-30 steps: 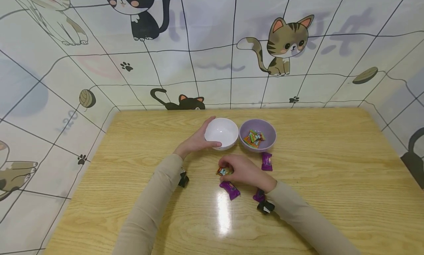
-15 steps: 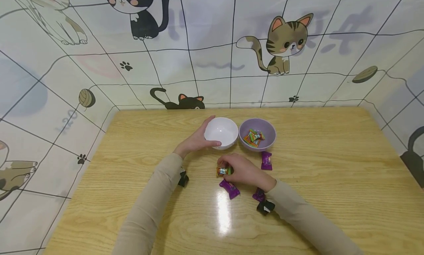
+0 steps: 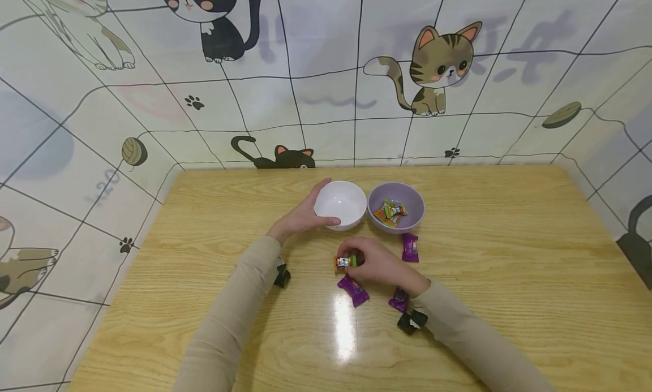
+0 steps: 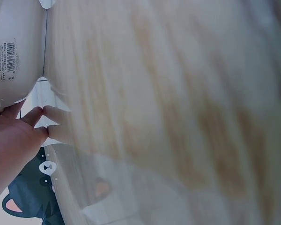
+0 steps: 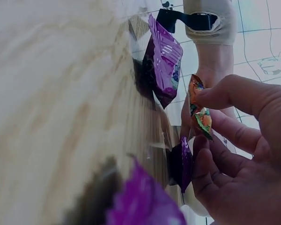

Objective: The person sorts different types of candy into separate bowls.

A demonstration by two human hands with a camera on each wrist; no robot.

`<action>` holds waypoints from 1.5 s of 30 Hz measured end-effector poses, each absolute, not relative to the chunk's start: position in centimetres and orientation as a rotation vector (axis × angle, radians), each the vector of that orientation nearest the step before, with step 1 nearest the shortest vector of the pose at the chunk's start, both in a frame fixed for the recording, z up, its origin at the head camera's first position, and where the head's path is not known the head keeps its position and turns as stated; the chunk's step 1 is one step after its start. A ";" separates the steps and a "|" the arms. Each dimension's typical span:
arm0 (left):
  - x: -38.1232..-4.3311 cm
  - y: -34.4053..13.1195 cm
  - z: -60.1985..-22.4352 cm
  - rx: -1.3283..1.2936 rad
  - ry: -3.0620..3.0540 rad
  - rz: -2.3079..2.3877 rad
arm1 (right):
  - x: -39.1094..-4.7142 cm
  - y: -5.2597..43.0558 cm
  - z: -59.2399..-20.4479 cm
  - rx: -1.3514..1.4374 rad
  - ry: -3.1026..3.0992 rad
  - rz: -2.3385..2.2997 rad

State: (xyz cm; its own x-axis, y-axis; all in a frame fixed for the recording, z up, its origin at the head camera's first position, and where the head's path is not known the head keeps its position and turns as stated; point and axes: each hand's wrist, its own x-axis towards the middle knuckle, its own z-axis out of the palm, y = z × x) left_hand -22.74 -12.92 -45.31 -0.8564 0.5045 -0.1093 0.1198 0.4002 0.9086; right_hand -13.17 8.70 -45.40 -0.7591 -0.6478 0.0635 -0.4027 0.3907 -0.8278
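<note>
My left hand (image 3: pixel 304 212) holds the white bowl (image 3: pixel 341 202) from its left side, thumb at the front of the rim and fingers round the back. A barcode label shows on the bowl's outside in the left wrist view. In front of the bowls, my right hand (image 3: pixel 379 263) pinches a small orange-and-green wrapped candy (image 5: pixel 201 112) between thumb and fingers, low over the table. One purple wrapped candy (image 3: pixel 354 291) lies just in front of that hand. Another purple candy (image 3: pixel 410 248) lies behind it, and a third purple candy (image 3: pixel 399 300) beside the right wrist.
Right beside the white bowl stands a purple bowl (image 3: pixel 417 211) with several orange-and-green candies inside. The wooden table (image 3: pixel 509 256) meets a cat-printed backdrop (image 3: pixel 326 103) at its back edge. Each wrist wears a black strap-on camera mount (image 3: pixel 412 322).
The orange-and-green candy has turned a little in the right fingers, its printed face now showing more. My right hand has shifted very slightly right. The left hand and both bowls stay in place.
</note>
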 end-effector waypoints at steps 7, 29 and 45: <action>-22.7 -12.8 -45.2 0.549 2.289 1.431 | -12.8 9.2 -45.1 -0.888 2.383 -1.359; -22.7 -12.9 -45.3 0.552 2.314 1.428 | -12.8 12.1 -41.8 -0.814 2.549 -1.459; -22.6 -12.9 -45.3 0.539 2.300 1.419 | -14.2 16.0 -40.3 -0.732 2.719 -1.416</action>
State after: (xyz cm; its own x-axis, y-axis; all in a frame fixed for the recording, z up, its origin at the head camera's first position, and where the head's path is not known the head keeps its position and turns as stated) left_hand -22.62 -12.92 -45.32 -0.8530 0.5081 -0.1197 0.1209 0.4154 0.9016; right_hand -14.23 16.04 -40.25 -0.8920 -0.3960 0.2178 -0.4055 0.4884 -0.7727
